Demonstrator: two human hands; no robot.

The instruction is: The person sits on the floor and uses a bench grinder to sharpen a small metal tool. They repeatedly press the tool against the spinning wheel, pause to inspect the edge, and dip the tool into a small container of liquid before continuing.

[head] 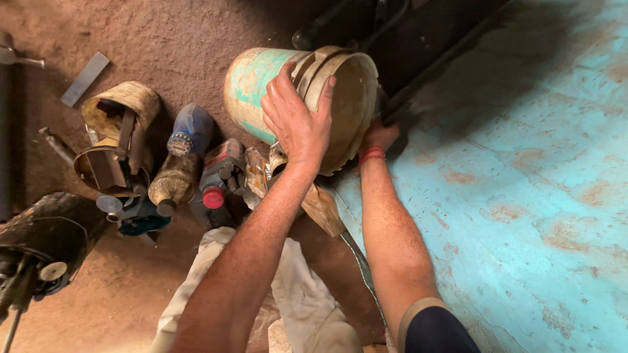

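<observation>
The left hand (297, 121) lies spread over the side of a grimy bucket (261, 82), fingers splayed along its rim and gripping it, while the right hand (378, 137), a red band at its wrist, reaches under the far edge of the same bucket; most of that hand is hidden behind the rim, so how its fingers are set I cannot tell, though it presses against the bucket. The bucket is tipped on its side, held up off the dirt floor (163, 39), its open mouth turned toward the teal painted surface (523, 196) on the right, which is blotched with rust. Just below the left wrist sit a dark plastic bottle with a red cap (216, 180) and, beside it, a mud-caked bottle with a blue top (180, 163). Further left stands a cut-open can stuffed with metal scraps (118, 137), and a flat metal strip (85, 78) lies on the dirt well apart. The person's pale trouser knee (294, 301) shows between the forearms.
</observation>
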